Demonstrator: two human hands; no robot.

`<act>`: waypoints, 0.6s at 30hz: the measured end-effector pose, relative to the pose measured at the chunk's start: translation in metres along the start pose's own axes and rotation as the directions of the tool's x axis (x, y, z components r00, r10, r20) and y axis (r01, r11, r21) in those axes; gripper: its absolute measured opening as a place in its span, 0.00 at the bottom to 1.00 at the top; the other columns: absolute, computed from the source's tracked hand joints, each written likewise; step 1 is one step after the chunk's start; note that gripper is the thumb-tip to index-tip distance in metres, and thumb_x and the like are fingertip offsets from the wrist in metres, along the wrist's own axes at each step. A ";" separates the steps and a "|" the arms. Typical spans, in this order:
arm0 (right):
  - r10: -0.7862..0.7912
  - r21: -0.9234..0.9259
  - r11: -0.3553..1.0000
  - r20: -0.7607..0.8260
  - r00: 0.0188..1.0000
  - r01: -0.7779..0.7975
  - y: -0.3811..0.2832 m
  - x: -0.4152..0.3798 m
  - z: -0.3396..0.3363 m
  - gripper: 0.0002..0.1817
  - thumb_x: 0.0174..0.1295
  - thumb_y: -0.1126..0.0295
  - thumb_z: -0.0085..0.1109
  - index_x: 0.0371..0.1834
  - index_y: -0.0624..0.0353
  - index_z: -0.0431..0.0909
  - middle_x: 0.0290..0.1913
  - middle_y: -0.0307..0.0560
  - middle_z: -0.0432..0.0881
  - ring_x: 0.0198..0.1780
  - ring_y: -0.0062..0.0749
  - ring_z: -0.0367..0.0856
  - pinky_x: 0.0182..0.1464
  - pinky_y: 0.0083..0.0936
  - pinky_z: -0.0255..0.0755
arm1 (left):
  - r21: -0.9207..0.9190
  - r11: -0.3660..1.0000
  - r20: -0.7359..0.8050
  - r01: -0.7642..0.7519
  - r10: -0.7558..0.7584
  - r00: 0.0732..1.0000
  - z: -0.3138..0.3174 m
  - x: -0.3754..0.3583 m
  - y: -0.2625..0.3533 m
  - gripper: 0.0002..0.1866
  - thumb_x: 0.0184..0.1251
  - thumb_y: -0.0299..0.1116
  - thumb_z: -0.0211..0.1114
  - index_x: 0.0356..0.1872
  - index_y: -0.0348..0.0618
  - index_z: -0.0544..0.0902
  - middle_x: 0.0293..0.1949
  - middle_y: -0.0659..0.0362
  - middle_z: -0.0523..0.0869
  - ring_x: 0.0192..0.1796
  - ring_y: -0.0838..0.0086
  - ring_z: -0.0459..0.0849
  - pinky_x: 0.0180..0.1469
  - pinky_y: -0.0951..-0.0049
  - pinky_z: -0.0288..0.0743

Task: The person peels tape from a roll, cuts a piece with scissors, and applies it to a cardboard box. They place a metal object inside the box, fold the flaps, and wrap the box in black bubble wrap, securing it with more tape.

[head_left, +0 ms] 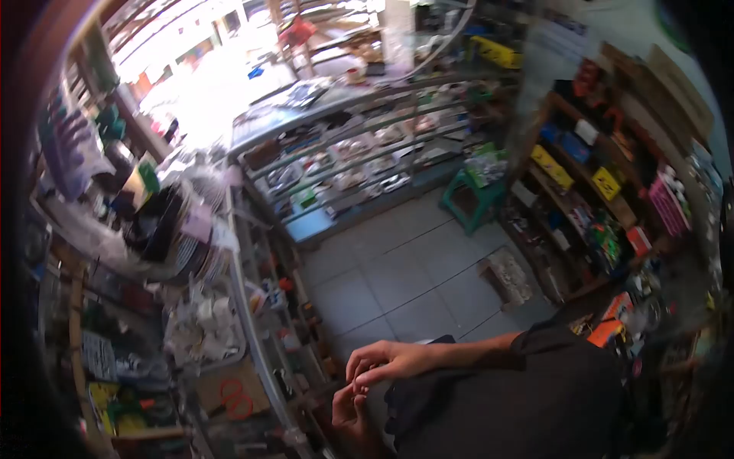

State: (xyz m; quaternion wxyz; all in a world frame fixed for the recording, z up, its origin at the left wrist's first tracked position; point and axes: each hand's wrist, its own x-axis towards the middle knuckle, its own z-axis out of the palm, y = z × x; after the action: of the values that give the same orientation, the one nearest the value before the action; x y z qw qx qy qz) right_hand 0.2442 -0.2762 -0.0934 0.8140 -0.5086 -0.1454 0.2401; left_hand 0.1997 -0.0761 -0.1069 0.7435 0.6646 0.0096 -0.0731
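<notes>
Low in the view, my right hand reaches in from the right, its fingers bent and the thumb and fingertips close together. Just below and to its left is my left hand, with curled fingers that meet the right fingertips. Something small may be between the fingertips, but it is too small to make out. Both hands are in front of the dark shirt, beside the metal edge of the glass display case.
A green stool with packets stands on the tiled floor. Glass shelves full of small goods stand ahead. A wooden shelf is on the right, with a box at its foot. Cases and bags crowd the left.
</notes>
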 end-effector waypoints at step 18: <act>0.391 -0.304 0.920 0.754 0.528 -0.247 0.038 0.135 0.053 0.18 0.76 0.59 0.63 0.57 0.62 0.79 0.47 0.42 0.87 0.54 0.25 0.82 0.59 0.32 0.75 | -0.117 0.993 -0.871 -0.009 -0.098 0.481 0.018 -0.092 -0.027 0.06 0.76 0.28 0.67 0.39 0.35 0.82 0.42 0.58 0.86 0.44 0.78 0.80 0.50 0.75 0.73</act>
State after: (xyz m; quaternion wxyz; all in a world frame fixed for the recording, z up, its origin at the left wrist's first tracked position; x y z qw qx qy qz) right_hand 0.3234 -0.1487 -0.1055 0.5584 -0.4262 -0.4189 0.5753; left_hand 0.1042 -0.0880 -0.1211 0.6670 0.5685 0.4075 0.2566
